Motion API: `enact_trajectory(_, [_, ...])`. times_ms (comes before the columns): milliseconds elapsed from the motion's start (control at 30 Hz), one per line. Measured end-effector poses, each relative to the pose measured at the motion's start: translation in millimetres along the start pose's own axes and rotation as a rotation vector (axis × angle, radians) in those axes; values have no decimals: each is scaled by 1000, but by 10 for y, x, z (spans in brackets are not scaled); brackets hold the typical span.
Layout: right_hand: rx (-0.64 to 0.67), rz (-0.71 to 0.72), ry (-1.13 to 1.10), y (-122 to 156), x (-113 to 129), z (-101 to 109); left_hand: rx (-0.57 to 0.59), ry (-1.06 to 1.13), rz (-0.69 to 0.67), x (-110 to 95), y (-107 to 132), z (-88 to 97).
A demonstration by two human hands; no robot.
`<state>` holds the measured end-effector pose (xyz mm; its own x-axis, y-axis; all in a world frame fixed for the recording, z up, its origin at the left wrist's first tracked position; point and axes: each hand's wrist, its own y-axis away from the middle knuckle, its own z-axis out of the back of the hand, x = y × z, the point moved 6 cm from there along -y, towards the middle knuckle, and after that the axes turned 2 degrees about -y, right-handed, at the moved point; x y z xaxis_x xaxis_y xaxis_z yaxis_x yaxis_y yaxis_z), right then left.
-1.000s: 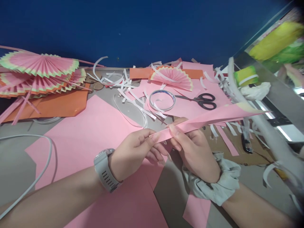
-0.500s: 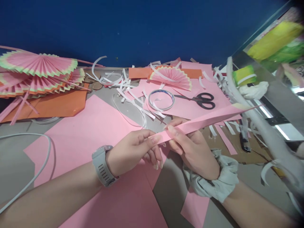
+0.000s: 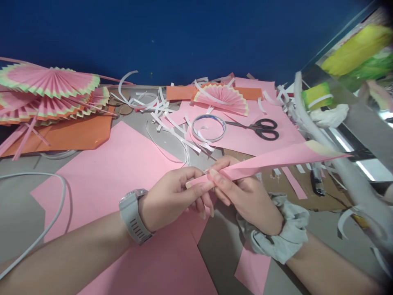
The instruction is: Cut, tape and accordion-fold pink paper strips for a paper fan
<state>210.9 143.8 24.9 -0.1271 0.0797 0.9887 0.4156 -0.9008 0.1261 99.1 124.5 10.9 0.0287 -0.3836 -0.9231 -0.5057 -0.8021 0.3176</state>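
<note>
A long folded pink paper strip [image 3: 267, 160] runs between my hands and out to the right, where its far end widens and shows a pale yellow edge. My left hand [image 3: 178, 194] is closed, pinching the strip's near end between thumb and fingers. Just right of it, my right hand [image 3: 242, 188] is closed too, its thumb pressing on top of the strip and its fingers underneath. Below my hands lie large pink paper sheets [image 3: 123, 164]. Beyond them rest a tape roll [image 3: 194, 130] and black-handled scissors [image 3: 266, 129], on more pink paper.
Pleated paper fans [image 3: 52, 82] are stacked at left over orange paper [image 3: 76, 133]; another pleated fan [image 3: 224, 100] lies at the back. White paper scraps [image 3: 162, 106] litter the middle. A cutter knife [image 3: 317, 180] rests on cardboard [image 3: 276, 192] at right. A white cable [image 3: 64, 196] curves at left.
My thumbs have come closer together on the strip. Its near end has slid a little left, and its far end has dipped slightly and moved right.
</note>
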Motion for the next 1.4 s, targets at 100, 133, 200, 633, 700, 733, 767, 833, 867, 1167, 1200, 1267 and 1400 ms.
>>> enact_trajectory(100, [23,2,-28,-4,-13,-12,-3,-10,-13,3,1,-2])
enact_trajectory(133, [28,1,-37,-8,-17,-15,-2,-12,-22,-2,3,-4])
enact_trajectory(200, [29,-5,-45,-11,-21,-19,-2,-14,-39,-15,6,-10])
enact_trajectory(633, [-66,22,-106,-9,53,18,85,26,-24,-43,5,-39])
enact_trajectory(700, [-78,0,-145,-6,25,38,179,100,-22,-52,11,-71])
enact_trajectory(733, [-83,-5,-150,-6,14,52,222,146,-18,-57,18,-86])
enact_trajectory(767, [-85,-5,-146,-7,8,66,257,192,-12,-61,26,-97])
enact_trajectory(833, [-76,9,-130,-15,12,90,277,259,8,-65,38,-97])
enact_trajectory(867, [-65,18,-125,-20,21,94,263,264,18,-63,40,-89])
enact_trajectory(1167, [104,20,44,4,89,-24,239,88,74,53,17,-112])
enact_trajectory(1200, [86,30,58,2,88,-5,237,77,86,67,18,-109])
enact_trajectory(1267, [45,39,60,-11,76,42,244,59,105,75,26,-106])
enact_trajectory(1400, [37,59,78,-55,69,68,314,26,129,36,50,-131])
